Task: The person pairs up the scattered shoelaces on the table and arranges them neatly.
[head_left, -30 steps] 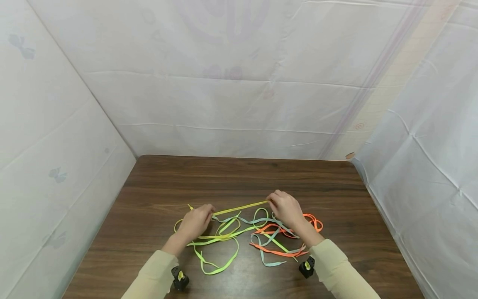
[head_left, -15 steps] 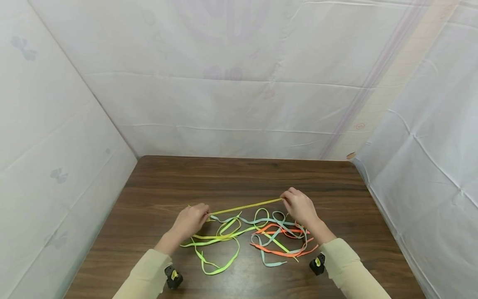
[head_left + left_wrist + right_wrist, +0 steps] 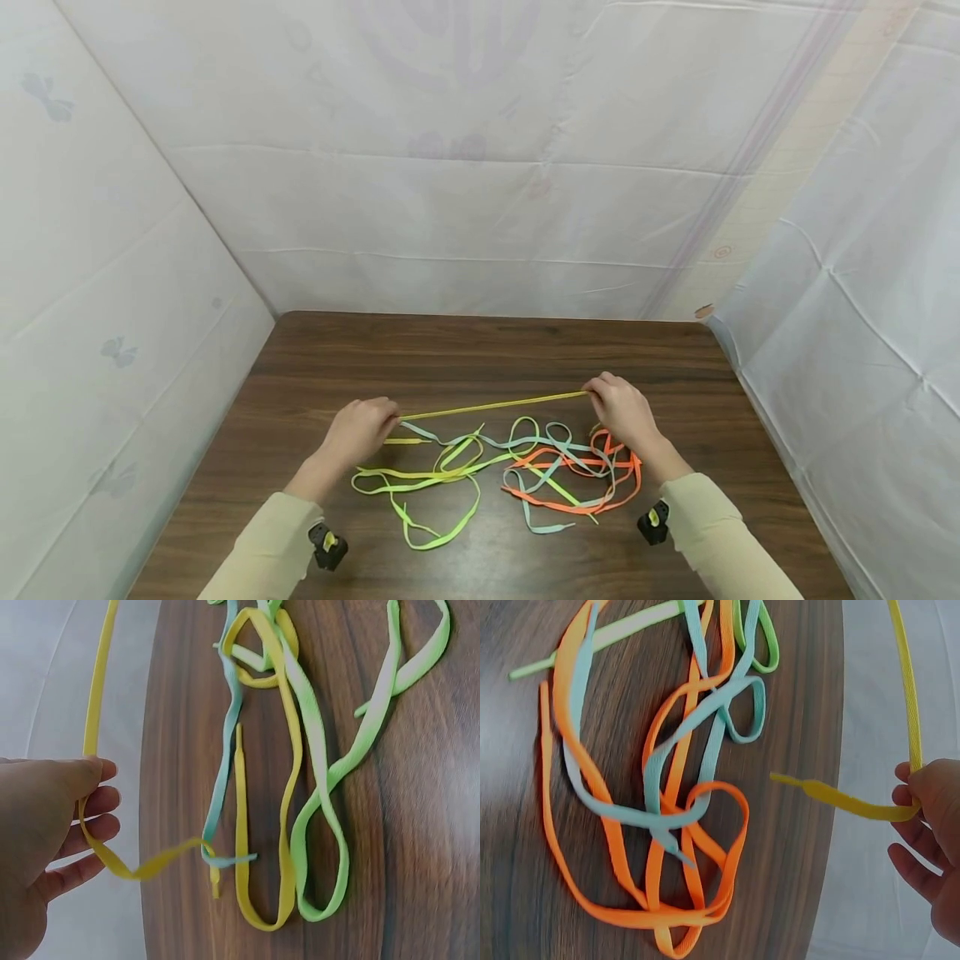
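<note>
A yellow shoelace (image 3: 491,406) is stretched nearly straight between both hands, above the far side of the lace pile. My left hand (image 3: 356,429) pinches it between thumb and forefinger, and a loose tail (image 3: 150,868) curves away below the fingers in the left wrist view. The right hand (image 3: 624,410) pinches it near its other end; a short tail with a narrow tip (image 3: 825,795) sticks out in the right wrist view. Beneath lie another yellow shoelace (image 3: 291,742), a light green shoelace (image 3: 442,542), a light blue shoelace (image 3: 550,529) and an orange shoelace (image 3: 622,919), looped over one another.
The laces lie on a dark wood-grain table (image 3: 480,350). White sheeting (image 3: 465,208) hangs behind the table and at both sides. A small black camera (image 3: 327,547) is on the left wrist, another black camera (image 3: 653,522) on the right.
My hands have moved apart, left hand leftward and right hand rightward and slightly farther away, so a longer stretch of the yellow shoelace spans between them. The other laces stay mostly in place.
</note>
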The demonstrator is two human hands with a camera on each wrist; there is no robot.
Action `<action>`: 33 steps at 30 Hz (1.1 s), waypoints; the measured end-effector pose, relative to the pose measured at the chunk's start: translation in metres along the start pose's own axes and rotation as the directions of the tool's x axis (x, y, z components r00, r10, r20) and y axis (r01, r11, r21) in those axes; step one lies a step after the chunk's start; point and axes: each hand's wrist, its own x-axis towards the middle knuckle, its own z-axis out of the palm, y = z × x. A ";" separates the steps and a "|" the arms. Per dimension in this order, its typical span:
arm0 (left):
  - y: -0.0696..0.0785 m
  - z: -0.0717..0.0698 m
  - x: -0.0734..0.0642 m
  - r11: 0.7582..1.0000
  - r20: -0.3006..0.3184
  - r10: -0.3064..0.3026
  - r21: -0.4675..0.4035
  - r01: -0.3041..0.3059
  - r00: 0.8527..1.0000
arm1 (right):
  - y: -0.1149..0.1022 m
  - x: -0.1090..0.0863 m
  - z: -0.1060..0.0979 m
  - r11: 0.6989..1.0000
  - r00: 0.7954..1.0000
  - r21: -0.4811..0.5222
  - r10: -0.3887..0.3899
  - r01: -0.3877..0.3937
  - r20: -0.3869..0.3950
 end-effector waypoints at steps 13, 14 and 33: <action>-0.020 -0.019 -0.010 0.999 -0.003 -0.053 -0.001 0.053 0.999 | 0.027 -0.012 -0.005 0.997 0.997 -0.011 0.071 -0.071 0.027; -0.022 -0.020 -0.011 0.998 0.000 -0.058 0.001 0.058 0.998 | 0.029 -0.013 -0.005 0.997 0.997 -0.012 0.072 -0.072 0.023; -0.062 -0.020 -0.032 0.986 -0.028 -0.164 0.009 0.165 0.986 | 0.056 -0.031 -0.013 0.994 0.996 -0.066 0.088 -0.087 0.011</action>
